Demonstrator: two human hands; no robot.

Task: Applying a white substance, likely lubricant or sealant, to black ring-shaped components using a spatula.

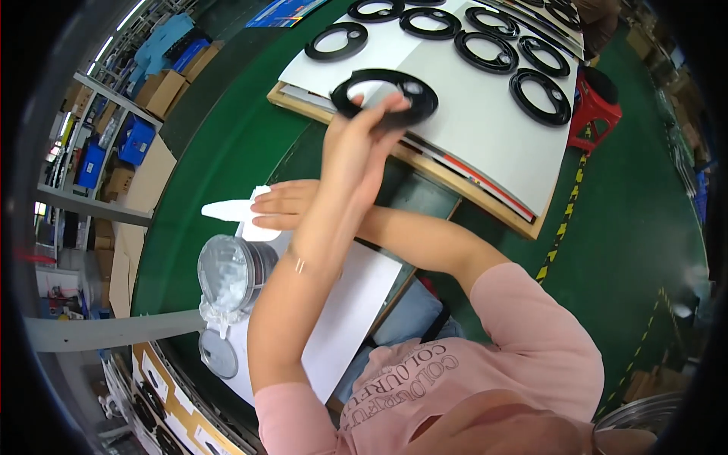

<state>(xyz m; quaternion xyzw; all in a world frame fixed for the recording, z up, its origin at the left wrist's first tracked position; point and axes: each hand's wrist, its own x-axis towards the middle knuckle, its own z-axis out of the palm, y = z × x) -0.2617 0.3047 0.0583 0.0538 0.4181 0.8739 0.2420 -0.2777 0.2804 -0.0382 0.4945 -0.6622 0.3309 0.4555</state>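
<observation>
My left hand (368, 125) is raised over the near edge of the white-topped stack, its fingers closed on a black ring (423, 98), which is blurred by motion. A round opening with a small clear disc shows at the ring's right side. Under my left forearm, my right hand (287, 203) reaches across to the left. Its fingers lie straight and close together over a folded white cloth (227, 210), with the thumb hidden. A clear round tub (227, 269) with whitish contents and crumpled plastic at its rim stands just nearer than the cloth.
Several more black rings (540, 97) lie on the white sheet (462, 106), on a wood-edged board. A white sheet (356, 284) and a round clear lid (218, 354) lie near me. A grey metal bar (114, 330) crosses at left. A red stool (595, 114) stands beyond the board.
</observation>
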